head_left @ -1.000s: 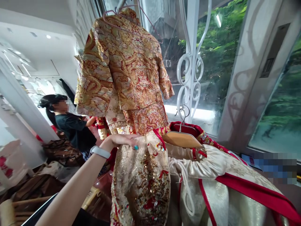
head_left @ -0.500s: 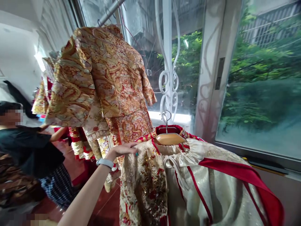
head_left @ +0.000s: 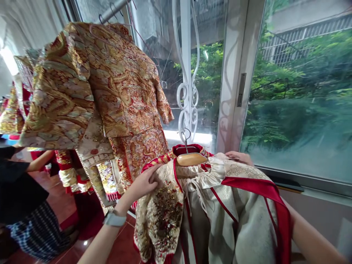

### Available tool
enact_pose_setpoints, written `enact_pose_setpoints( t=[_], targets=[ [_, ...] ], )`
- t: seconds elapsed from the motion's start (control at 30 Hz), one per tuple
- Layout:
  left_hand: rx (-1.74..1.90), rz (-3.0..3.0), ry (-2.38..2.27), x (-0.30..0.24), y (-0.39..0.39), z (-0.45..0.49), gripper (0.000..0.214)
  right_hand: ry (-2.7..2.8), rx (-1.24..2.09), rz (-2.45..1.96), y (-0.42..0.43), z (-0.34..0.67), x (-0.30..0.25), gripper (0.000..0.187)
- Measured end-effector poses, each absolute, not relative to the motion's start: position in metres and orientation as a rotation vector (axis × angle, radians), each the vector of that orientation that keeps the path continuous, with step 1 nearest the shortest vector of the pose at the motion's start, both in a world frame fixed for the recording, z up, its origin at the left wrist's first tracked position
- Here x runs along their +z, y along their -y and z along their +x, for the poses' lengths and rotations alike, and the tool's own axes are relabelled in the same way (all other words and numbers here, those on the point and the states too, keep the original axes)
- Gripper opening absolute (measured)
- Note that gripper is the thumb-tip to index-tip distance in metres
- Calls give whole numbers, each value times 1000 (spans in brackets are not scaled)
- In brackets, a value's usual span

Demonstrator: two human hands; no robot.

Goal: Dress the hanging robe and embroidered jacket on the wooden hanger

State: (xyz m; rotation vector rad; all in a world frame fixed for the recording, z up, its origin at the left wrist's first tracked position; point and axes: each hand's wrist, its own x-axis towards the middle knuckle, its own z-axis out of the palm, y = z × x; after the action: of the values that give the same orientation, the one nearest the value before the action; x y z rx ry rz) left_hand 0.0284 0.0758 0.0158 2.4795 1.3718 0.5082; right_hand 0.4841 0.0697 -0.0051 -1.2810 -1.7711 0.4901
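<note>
A cream jacket (head_left: 156, 220) with gold beading and red trim hangs on a wooden hanger (head_left: 192, 159) with a metal hook. A cream skirt (head_left: 205, 223) with a gathered, tied waistband and red bands hangs in front, on the same hanger as far as I can see. My left hand (head_left: 144, 181), a watch on its wrist, grips the jacket's left shoulder between thumb and fingers. At the right shoulder my right hand (head_left: 240, 157) is closed over the cloth from behind; its thumb is hidden, and the garments cover part of that forearm.
A gold-and-red brocade jacket (head_left: 121, 80) hangs from a metal rail (head_left: 114, 13) at the left, with more garments (head_left: 68, 172) behind. A person (head_left: 22, 183) in a dark top stands far left. A white scrolled window bar (head_left: 186, 73) and window frame (head_left: 232, 80) rise behind the hanger.
My right hand has come into view at the garment's right shoulder. My left hand has shifted its grip on the left shoulder. The view has turned slightly right.
</note>
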Motion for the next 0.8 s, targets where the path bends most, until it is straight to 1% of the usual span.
enact_pose_setpoints(
  t=[0.1, 0.2, 0.27, 0.37, 0.4, 0.43, 0.47, 0.53, 0.6, 0.7, 0.73, 0.8],
  targets=[
    [695, 2708, -1582, 16, -56, 50, 79, 1655, 664, -1283, -82, 483, -3, 47],
    [1033, 2773, -1584, 26, -38, 79, 67, 1582, 830, -1292, -89, 482, 9, 53],
    [1129, 2852, -1391, 38, -29, 108, 59, 1656, 945, -1239, -87, 482, 18, 58],
    [1029, 3057, -952, 54, -24, 163, 53, 1807, 1025, -1096, -77, 483, 28, 84],
    [973, 3115, -825, 57, -25, 182, 52, 1842, 982, -1072, -73, 483, 30, 88],
    [915, 3161, -723, 58, -27, 200, 52, 1869, 903, -1071, -70, 484, 30, 86],
    [865, 3197, -655, 58, -31, 215, 51, 1882, 797, -1090, -68, 485, 28, 81],
    [787, 3251, -618, 55, -38, 239, 49, 1847, 589, -1149, -67, 488, 22, 64],
    [748, 3285, -665, 49, -44, 249, 44, 1770, 493, -1212, -67, 490, 11, 48],
    [735, 3302, -737, 45, -47, 250, 41, 1691, 530, -1277, -63, 492, -14, 28],
    [727, 3300, -746, 45, -47, 248, 40, 1675, 556, -1285, -59, 492, -24, 25],
    [714, 3285, -753, 47, -45, 246, 40, 1650, 604, -1285, -50, 492, -42, 25]
  ],
)
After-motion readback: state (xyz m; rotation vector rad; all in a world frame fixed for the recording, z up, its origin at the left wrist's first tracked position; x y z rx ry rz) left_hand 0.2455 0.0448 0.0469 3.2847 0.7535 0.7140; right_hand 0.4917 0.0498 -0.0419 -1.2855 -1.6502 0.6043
